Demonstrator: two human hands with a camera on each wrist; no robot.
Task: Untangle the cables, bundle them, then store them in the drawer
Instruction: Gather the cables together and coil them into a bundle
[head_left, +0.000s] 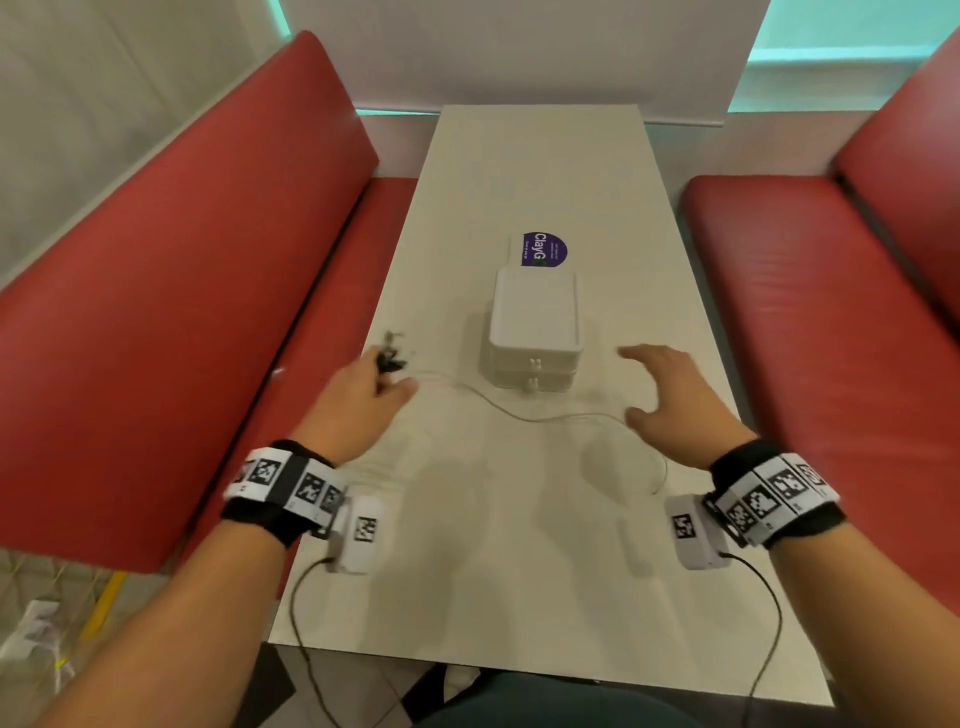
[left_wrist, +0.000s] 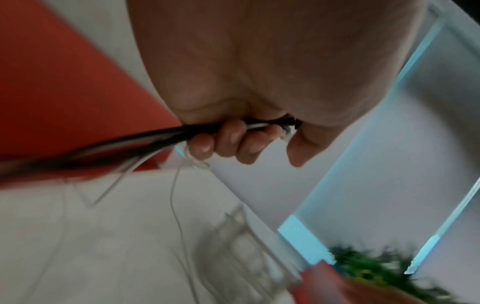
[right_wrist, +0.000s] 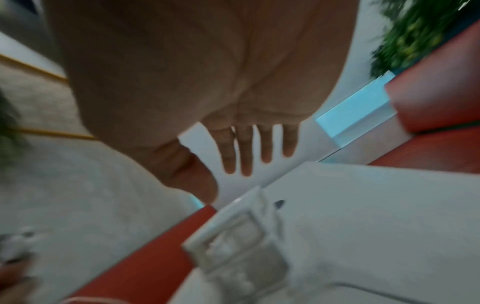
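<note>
Red booth benches flank white table. Left hand at frame centre-left, fingers curled round black and white cables. White cable trails across table toward right hand, centre-right, fingers spread wide, holding nothing. White drawer unit mid-frame between hands, both drawers shut. Purple sticker behind it.

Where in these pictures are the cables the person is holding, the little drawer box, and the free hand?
cables (left_wrist: 145, 136): left wrist view, on the dark strands beside the gripping fingers.
drawer box (head_left: 535, 312): head view, on its white top.
right hand (head_left: 670, 395): head view, on the back of the hand.
</note>
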